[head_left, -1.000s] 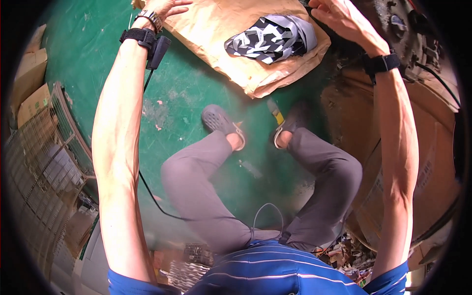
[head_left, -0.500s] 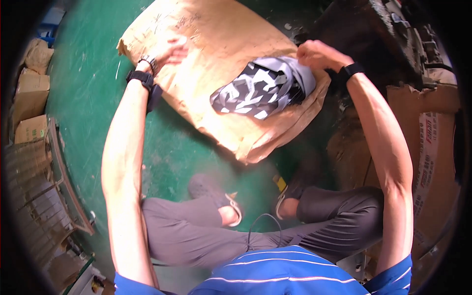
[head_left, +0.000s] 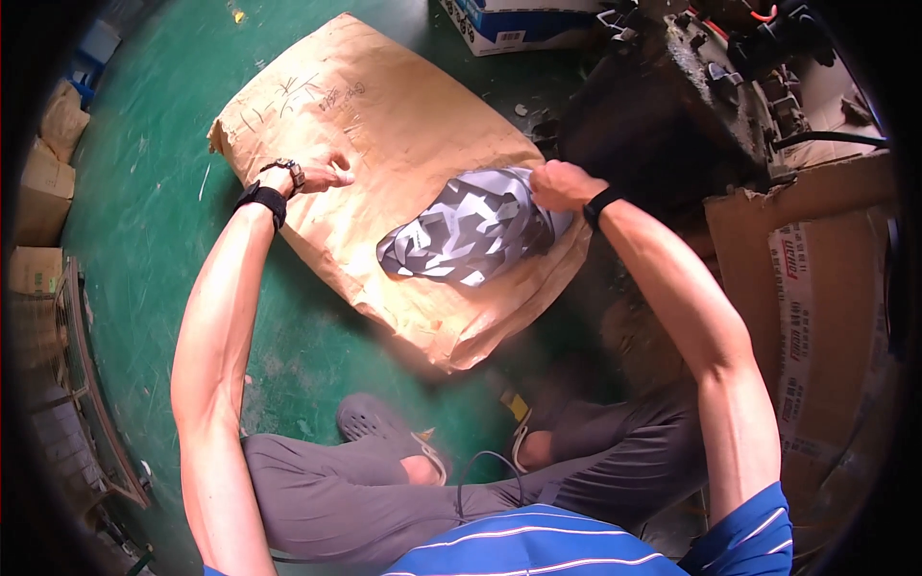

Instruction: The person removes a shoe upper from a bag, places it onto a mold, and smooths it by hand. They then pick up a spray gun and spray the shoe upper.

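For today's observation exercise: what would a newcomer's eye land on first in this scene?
Probably the big brown paper sack lying on the green floor, with a grey camouflage-patterned piece on top of it. The right hand grips that piece's edge, while the left hand rests on the sack.

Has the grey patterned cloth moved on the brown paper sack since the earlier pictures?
Cannot tell. The camera itself moved. The patterned cloth lies near the same lower right corner of the paper sack, with the right hand at its edge as before.
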The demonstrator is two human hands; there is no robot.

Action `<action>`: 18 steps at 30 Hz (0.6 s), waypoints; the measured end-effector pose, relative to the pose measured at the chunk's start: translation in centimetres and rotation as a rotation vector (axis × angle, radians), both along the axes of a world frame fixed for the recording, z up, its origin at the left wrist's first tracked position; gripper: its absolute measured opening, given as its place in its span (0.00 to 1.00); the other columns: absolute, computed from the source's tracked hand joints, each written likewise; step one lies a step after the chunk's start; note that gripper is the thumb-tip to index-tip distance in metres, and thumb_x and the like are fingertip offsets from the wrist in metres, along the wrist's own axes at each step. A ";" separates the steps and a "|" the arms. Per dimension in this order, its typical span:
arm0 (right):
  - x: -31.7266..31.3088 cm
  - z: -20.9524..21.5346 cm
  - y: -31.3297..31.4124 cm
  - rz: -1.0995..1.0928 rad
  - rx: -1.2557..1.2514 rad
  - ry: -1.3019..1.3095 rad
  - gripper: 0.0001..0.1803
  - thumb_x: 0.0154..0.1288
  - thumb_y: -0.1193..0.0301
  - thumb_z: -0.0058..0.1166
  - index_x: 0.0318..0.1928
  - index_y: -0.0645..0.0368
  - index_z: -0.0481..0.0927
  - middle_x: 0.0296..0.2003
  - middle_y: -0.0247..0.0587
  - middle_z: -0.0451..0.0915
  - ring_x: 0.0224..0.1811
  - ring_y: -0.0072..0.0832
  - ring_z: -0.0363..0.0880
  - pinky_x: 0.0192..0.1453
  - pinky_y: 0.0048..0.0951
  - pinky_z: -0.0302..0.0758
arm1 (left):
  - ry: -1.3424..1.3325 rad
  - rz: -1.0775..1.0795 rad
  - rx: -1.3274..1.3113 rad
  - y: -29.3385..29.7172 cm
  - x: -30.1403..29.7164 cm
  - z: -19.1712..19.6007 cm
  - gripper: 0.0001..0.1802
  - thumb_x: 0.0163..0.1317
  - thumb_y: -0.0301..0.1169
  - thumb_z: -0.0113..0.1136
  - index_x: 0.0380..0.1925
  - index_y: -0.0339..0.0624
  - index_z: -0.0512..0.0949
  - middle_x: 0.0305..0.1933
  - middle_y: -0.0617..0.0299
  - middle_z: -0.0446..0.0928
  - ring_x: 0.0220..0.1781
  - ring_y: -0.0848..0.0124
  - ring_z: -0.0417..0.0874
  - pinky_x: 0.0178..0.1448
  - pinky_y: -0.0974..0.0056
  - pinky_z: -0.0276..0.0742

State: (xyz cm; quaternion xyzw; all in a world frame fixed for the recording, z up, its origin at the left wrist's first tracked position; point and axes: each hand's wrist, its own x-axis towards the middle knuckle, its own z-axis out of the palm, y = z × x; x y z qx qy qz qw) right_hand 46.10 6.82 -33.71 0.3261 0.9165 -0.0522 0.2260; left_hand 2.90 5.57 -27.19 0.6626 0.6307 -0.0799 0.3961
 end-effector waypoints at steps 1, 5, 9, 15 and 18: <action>-0.3 -0.7 -0.6 -0.154 -0.018 0.220 0.07 0.56 0.68 0.54 0.28 0.56 0.82 0.24 0.45 0.81 0.29 0.43 0.85 0.33 0.46 0.81 | 0.011 -0.032 0.042 0.2 0.3 -0.2 0.29 0.62 0.45 0.66 0.56 0.37 0.78 0.49 0.48 0.84 0.47 0.61 0.85 0.54 0.58 0.80; -3.6 -0.7 -4.2 0.146 0.245 0.419 0.06 0.61 0.69 0.53 0.35 0.50 0.83 0.40 0.38 0.79 0.50 0.34 0.76 0.48 0.40 0.77 | 0.002 -0.082 0.105 -0.3 1.7 0.2 0.29 0.62 0.47 0.63 0.57 0.39 0.79 0.53 0.47 0.83 0.58 0.56 0.83 0.64 0.56 0.76; -2.8 -1.6 -5.3 0.329 0.242 0.102 0.08 0.62 0.66 0.53 0.29 0.47 0.85 0.40 0.26 0.79 0.52 0.27 0.71 0.51 0.34 0.69 | -0.035 -0.168 0.053 -1.0 3.6 1.5 0.30 0.65 0.46 0.63 0.59 0.36 0.75 0.56 0.46 0.81 0.58 0.58 0.82 0.62 0.58 0.77; -3.6 0.6 -2.9 0.264 0.246 0.336 0.10 0.55 0.66 0.54 0.19 0.53 0.80 0.26 0.33 0.78 0.44 0.32 0.73 0.47 0.33 0.68 | -0.039 -0.219 0.087 -0.7 3.8 1.1 0.30 0.62 0.50 0.59 0.56 0.38 0.78 0.56 0.48 0.82 0.59 0.55 0.82 0.64 0.56 0.75; -5.7 1.9 -2.1 0.241 0.245 0.519 0.06 0.50 0.68 0.54 0.19 0.52 0.76 0.24 0.34 0.76 0.40 0.33 0.73 0.46 0.34 0.68 | -0.059 -0.225 0.088 -0.1 4.3 1.3 0.30 0.62 0.49 0.61 0.56 0.38 0.78 0.55 0.48 0.82 0.58 0.55 0.82 0.63 0.56 0.76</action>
